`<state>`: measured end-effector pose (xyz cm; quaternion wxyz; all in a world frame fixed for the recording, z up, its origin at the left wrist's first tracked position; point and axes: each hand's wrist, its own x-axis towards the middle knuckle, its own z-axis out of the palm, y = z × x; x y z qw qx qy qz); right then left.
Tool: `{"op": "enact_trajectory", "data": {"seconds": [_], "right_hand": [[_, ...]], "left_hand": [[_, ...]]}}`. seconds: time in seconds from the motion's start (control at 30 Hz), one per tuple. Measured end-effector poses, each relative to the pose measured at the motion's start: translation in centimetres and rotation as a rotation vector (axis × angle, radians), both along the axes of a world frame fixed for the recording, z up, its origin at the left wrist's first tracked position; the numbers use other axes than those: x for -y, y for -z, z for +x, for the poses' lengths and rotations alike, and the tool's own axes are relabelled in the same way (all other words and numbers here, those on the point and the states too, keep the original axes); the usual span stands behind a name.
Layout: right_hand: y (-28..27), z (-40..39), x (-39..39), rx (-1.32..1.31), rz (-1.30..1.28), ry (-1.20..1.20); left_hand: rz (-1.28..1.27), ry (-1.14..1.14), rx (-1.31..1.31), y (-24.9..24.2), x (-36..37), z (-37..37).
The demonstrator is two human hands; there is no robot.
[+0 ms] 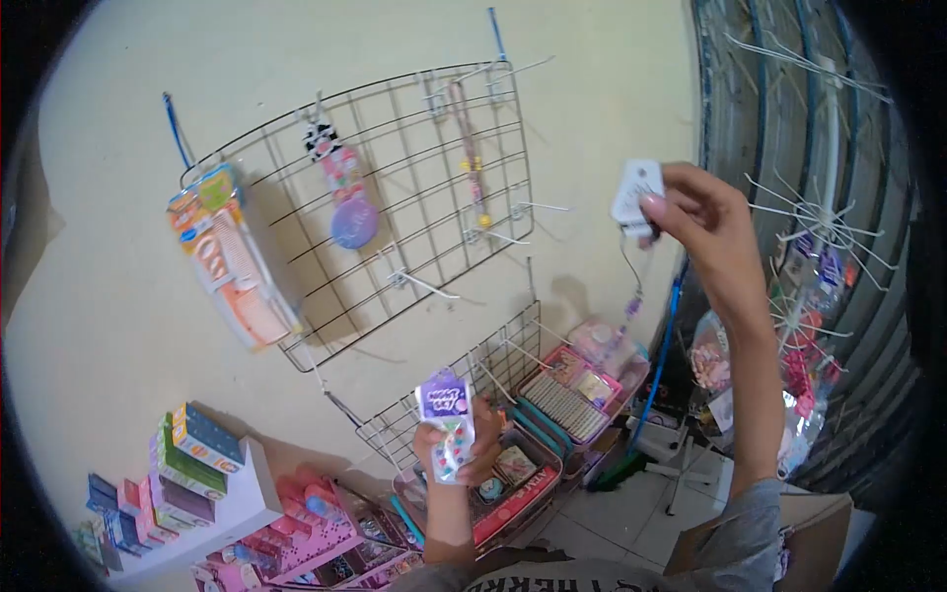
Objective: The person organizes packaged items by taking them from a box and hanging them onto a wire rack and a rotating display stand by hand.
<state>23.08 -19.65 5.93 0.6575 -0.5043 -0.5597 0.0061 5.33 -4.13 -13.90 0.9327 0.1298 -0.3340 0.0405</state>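
Note:
My left hand (478, 442), low in the middle, is closed around a small clear packet (453, 449) with a purple printed header and coloured bits inside. Raised at the right, my right hand (705, 207) pinches a white hang card (637, 191) between thumb and fingers. From that card dangles a thin beaded strap (632, 304) with purple beads. Beyond both hands, a black wire grid (404, 187) hangs on the wall. It carries a comb pack (235, 259), a strip with a purple round piece (354, 223) and a beaded strap (475, 183) on its hooks.
A second wire grid (508, 350) hangs lower. Baskets of stationery (582, 400) stand below it. Small boxes line a white shelf (237, 493) at lower left. At right are a spiky hook rack (824, 222), a broom (617, 472) and a cardboard box (819, 528).

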Motion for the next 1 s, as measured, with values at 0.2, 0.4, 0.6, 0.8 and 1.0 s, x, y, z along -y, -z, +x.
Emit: {"op": "enact_trajectory", "data": {"seconds": [0.2, 0.4, 0.6, 0.8, 1.0], "right_hand": [[-0.8, 0.8, -6.2, -0.023, 0.063, -0.094], [-0.9, 3.2, -8.6, -0.052, 0.022, -0.133], [2.2, 3.1, -9.3, -0.101, -0.060, -0.157], [8.1, -2.8, -11.4, -0.161, -0.184, -0.413], [12.0, -10.5, -15.2, -0.084, -0.398, -0.640]], "left_hand": [[0.089, -0.365, -0.107, 1.0, -1.2, -5.4], [0.105, -0.613, -0.154, 2.0, -2.0, -7.8], [0.218, -0.951, -0.222, 1.8, -1.9, -10.2], [0.158, -1.321, -0.214, 2.2, -1.8, -13.8], [-0.037, -1.412, -0.170, 2.9, -0.9, -14.6]]}}
